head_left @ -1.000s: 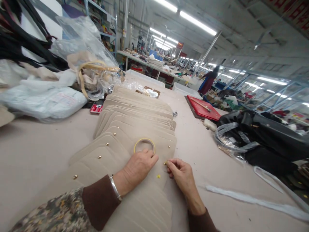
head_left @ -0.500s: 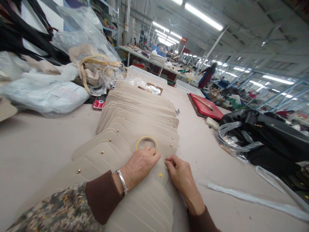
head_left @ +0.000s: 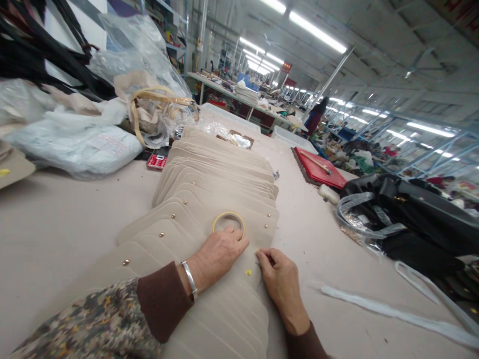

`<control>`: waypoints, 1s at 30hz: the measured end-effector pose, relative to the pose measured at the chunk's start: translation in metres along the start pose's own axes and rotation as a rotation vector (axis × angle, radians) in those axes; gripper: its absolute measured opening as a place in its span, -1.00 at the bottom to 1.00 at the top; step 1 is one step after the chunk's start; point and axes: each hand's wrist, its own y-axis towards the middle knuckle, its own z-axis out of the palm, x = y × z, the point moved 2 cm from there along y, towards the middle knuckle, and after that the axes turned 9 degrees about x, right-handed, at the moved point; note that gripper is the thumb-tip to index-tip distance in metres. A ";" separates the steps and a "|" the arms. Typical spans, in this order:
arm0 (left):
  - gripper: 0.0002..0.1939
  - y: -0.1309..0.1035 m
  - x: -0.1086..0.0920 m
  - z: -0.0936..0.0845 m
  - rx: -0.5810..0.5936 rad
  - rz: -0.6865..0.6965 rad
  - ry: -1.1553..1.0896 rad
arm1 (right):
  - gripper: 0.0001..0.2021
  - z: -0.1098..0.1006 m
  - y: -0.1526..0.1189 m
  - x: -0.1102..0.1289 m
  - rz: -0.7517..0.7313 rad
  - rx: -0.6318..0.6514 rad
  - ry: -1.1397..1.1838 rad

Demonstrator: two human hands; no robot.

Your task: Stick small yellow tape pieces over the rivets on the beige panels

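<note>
A row of overlapping beige panels with rounded corners runs away from me, with small gold-coloured metal studs near their sides. My left hand rests on the panels, its fingers closed on the near edge of a roll of yellow tape. Close by on the right, my right hand pinches thumb and forefinger together at a panel's right side. Whatever sits in that pinch is too small to make out. A little yellow piece of tape sticks to the panel between both hands.
Plastic-wrapped packs lie at the left, beside a red-and-black card-like item. To the right are a red board with a hammer on it, a black bag and a long whitish strip.
My right hand has shifted slightly down while its pinch stays at the panel side. My left hand keeps the tape roll in place. The whole view has moved a little.
</note>
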 end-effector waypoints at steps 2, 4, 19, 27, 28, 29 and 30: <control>-0.87 0.000 0.000 0.000 -0.014 -0.001 0.007 | -0.76 -0.001 0.005 0.003 0.027 0.003 -0.010; -0.87 0.000 0.001 -0.001 -0.065 0.006 0.018 | -0.76 -0.003 0.009 0.005 0.045 0.028 -0.008; -0.50 -0.006 0.001 0.011 -0.367 0.244 -0.244 | -0.83 -0.016 -0.002 0.008 -0.341 -0.057 0.306; -0.63 -0.007 -0.004 0.010 -0.329 0.209 -0.247 | -0.84 -0.009 -0.003 0.031 -0.618 -0.168 0.102; -0.68 -0.006 -0.004 0.009 -0.309 0.201 -0.262 | -0.84 -0.009 -0.003 0.031 -0.616 -0.182 0.086; -0.74 -0.006 -0.003 0.009 -0.288 0.194 -0.272 | -0.84 -0.008 -0.003 0.031 -0.611 -0.198 0.071; -0.81 -0.006 -0.003 0.009 -0.271 0.184 -0.275 | -0.84 -0.008 -0.003 0.030 -0.604 -0.216 0.059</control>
